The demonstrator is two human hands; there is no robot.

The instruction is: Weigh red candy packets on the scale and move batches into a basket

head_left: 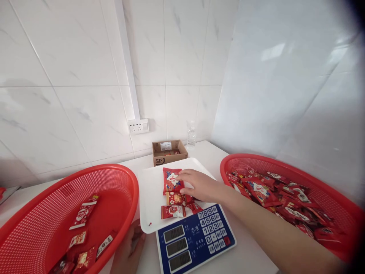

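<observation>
At centre frame our right hand [199,185] lies flat, fingers spread, upon the red packets [172,179] on the white tray [151,198]. Of our left hand [128,247], lower centre, we cannot tell the grip. Better we touch lightly.

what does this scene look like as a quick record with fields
scale: blue digital scale carrying a white plastic tray
right hand: right hand open, fingers on the red sweet packets on the tray
left hand: left hand low, between the left basket and the scale
left side: left red plastic mesh basket, few packets
right side: right red plastic mesh basket, many packets
back: brown cardboard box, clear plastic bottle
</observation>
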